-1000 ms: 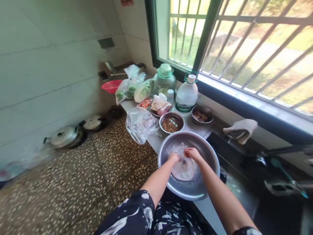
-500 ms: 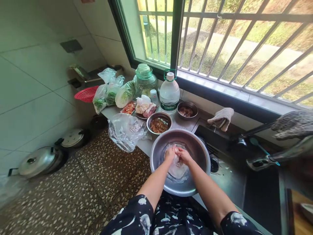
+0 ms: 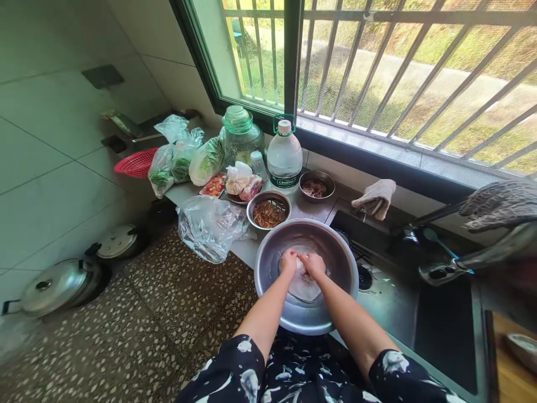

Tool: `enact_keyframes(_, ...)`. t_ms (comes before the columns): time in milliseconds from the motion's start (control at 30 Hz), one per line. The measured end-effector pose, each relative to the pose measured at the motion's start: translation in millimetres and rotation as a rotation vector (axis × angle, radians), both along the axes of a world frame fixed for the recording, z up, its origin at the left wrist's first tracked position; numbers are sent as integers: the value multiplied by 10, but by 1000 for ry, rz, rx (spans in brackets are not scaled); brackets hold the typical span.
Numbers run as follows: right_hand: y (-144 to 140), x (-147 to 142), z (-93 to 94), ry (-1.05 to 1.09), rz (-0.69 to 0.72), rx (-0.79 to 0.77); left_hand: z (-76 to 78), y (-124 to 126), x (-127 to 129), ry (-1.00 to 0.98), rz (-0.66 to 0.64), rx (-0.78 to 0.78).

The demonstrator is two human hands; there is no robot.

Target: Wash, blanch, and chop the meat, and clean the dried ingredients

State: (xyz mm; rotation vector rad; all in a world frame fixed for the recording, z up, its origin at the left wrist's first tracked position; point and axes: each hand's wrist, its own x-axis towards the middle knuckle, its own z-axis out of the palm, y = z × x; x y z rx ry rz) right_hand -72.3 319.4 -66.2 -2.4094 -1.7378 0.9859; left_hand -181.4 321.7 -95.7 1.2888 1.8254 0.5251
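Note:
A large metal basin (image 3: 260,254) stands in front of me at the edge of the sink. Inside it lies a limp, whitish, translucent thing (image 3: 305,289), which looks like a plastic bag with something pale in it. My left hand (image 3: 289,262) grips its upper part, fingers closed. Close beside it, my right hand (image 3: 312,265) is also closed on the same thing, thumbs almost touching. The hands cover what lies directly between the fingers.
Behind the basin stand a bowl of brown strips (image 3: 269,214), a bowl of meat (image 3: 316,186) and a water bottle (image 3: 285,157). Leftward lie a crumpled plastic bag (image 3: 210,226), meat (image 3: 250,188) and cabbage (image 3: 207,161). The sink (image 3: 388,302) and faucet (image 3: 444,273) are to the right.
Both hands stay in the basin on the whitish thing, with the fingers shifted slightly. The whole view has moved a little, so the surroundings appear farther left.

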Motion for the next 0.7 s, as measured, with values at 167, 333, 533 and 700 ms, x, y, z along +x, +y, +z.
enact_keyframes(167,-2,-40,-60,-84,-57,0,141,-74,68,197,23,85)
enact_keyframes(333,37,-22,-35,152,-137,6,209,-273,208,171,-258,-36)
enact_keyframes(533,69,129,100,619,-91,-64,134,-167,71,1,-35,-73)
enact_keyframes(700,87,215,55,330,-192,185,47,-68,-75,-147,44,-68)
